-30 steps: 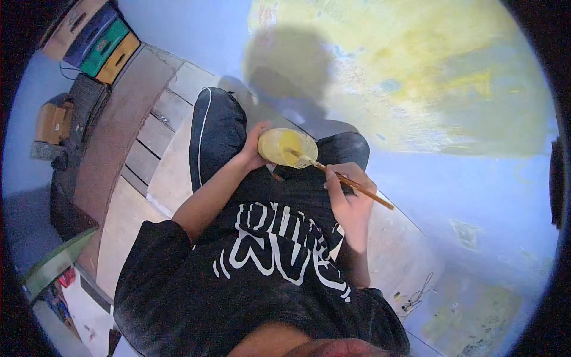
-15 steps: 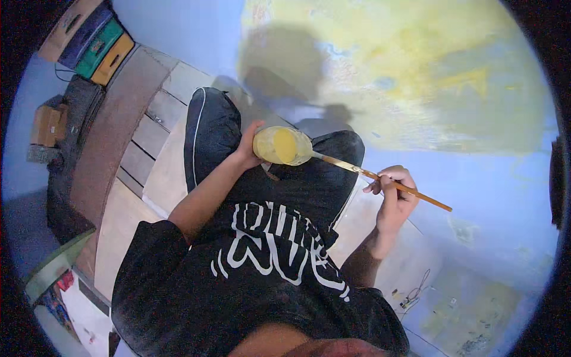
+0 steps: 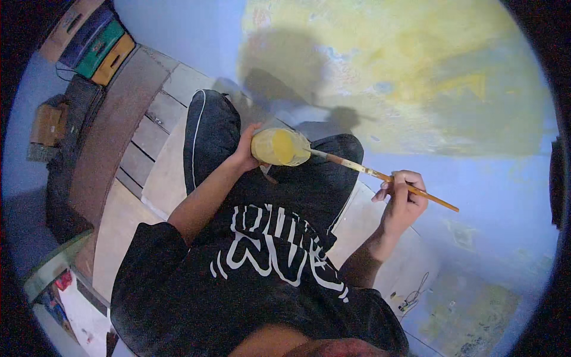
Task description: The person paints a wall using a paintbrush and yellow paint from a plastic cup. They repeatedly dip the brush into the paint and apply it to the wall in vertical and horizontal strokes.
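1 cup, yellow inside, between 2 knees, left hand gripping its left side. 1 brush, front end at cup's right side; right hand, right of cup, pinching handle. 4 stacked drawers far left of cup.

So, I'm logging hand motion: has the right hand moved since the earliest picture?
Yes. The right hand, holding the paintbrush, has moved rightward, farther from the stacked drawers at upper left.
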The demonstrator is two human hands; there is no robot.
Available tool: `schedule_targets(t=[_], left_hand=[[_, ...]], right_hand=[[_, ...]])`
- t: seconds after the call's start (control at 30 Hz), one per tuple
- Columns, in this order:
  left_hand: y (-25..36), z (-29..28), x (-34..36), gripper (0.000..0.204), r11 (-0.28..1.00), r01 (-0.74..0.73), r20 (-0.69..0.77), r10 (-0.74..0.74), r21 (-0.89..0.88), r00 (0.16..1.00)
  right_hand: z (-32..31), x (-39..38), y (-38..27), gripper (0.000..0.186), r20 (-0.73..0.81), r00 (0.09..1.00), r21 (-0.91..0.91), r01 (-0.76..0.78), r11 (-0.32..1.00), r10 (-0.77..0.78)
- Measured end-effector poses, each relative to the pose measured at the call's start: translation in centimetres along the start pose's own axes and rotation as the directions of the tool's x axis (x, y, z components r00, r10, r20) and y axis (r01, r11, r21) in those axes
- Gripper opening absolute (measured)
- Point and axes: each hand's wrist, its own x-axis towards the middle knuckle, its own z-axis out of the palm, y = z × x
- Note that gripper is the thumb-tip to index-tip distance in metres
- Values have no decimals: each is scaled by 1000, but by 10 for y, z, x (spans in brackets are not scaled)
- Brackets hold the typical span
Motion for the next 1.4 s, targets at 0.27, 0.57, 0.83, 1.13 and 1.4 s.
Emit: schedule_targets(t=[0.27, 0.57, 0.83, 1.13, 1.4], left_hand=[[7, 23, -18, 69, 997, -66, -75, 69, 37, 995], [1, 26, -21, 70, 999, -44, -87, 43, -5, 995], [-6, 18, -12, 58, 992, -124, 15, 124, 10, 992], [-19, 9, -9, 60, 980, -157, 61, 150, 121, 987], [-11, -16, -1, 67, 985, -171, 190, 167, 5, 967]], right_hand=[[7, -6, 2, 12, -65, 997, -116, -51, 992, 44], [-9, 3, 19, 13, -38, 972, 332, -207, 920, 232], [-76, 40, -17, 14, -450, 833, 104, 407, 908, -322], [-149, 104, -107, 7, -362, 207, -649, 645, 405, -909], [-156, 156, -114, 10, -155, 144, -776, 595, 211, -977]])
